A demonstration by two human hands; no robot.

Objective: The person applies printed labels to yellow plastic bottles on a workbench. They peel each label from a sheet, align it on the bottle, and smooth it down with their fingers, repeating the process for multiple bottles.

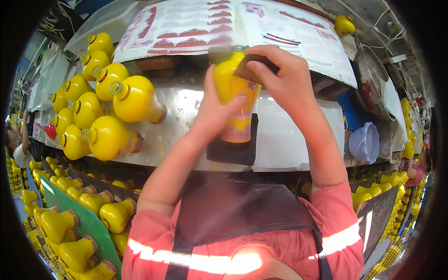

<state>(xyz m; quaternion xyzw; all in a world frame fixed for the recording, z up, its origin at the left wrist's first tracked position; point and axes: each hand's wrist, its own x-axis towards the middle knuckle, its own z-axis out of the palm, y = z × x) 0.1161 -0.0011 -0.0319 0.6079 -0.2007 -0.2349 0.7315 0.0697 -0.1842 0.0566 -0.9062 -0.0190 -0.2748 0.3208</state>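
A yellow vase-shaped bottle (225, 80) with a patterned band at its foot lies on the bench, its neck pointing away from me. My left hand (215, 103) is wrapped around its side, thumb across the front. My right hand (284, 77) pinches a dark flat scraper (255, 66) against the bottle's right shoulder, beside a printed decal. Under the bottle's foot is a black pad (231, 155). The neck is slightly blurred.
Several yellow bottles (133, 99) stand at left on the metal bench (175, 109). Decal sheets (189, 28) cover a raised board at the back. A pale bucket (364, 143) sits at right. Racks of yellow bottles (60, 226) stand close on both sides. People are visible at both edges.
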